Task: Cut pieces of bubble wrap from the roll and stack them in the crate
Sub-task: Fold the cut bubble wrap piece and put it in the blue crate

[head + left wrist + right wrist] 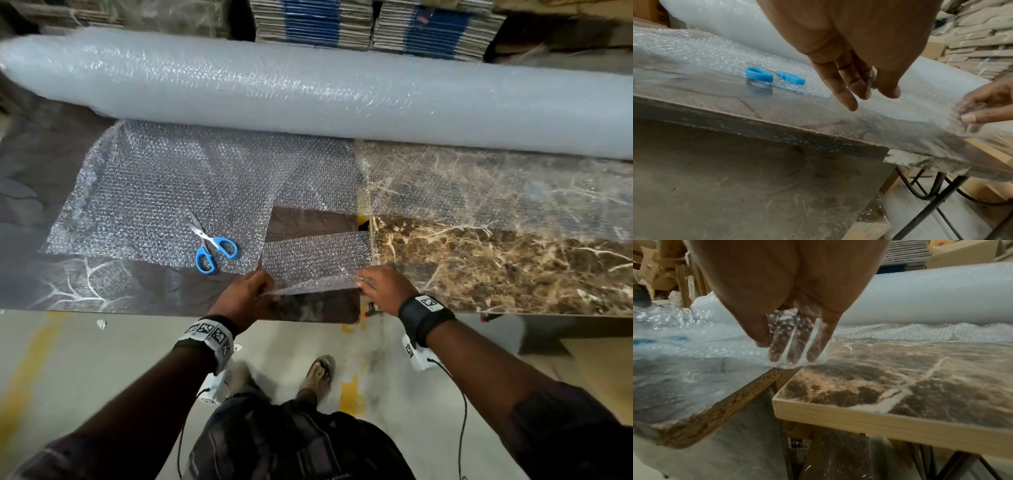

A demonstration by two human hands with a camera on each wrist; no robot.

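At the near edge of the counter (pixel 102 294), my left hand (pixel 248 294) and right hand (pixel 383 286) each pinch a near corner of a cut piece of bubble wrap (pixel 318 257), lifting its front edge while the rest lies flat. In the right wrist view my right fingers (pixel 795 344) show through the film, with the thumb closing over it. In the left wrist view my left fingers (pixel 846 84) point down, thumb pressed against them on the sheet's edge. The piece straddles the seam where the dark counter meets a brown marbled counter (pixel 496 267). Just left of it, blue-handled scissors (pixel 210 245) lie closed on the unrolled sheet (pixel 164 192), which spreads across both tops with a rectangular notch cut from its near edge. Behind, the long roll of bubble wrap (pixel 325 92) lies across the back of both counters. Beyond the roll, stacks of flattened cardboard (pixel 376 24) stand against the wall.
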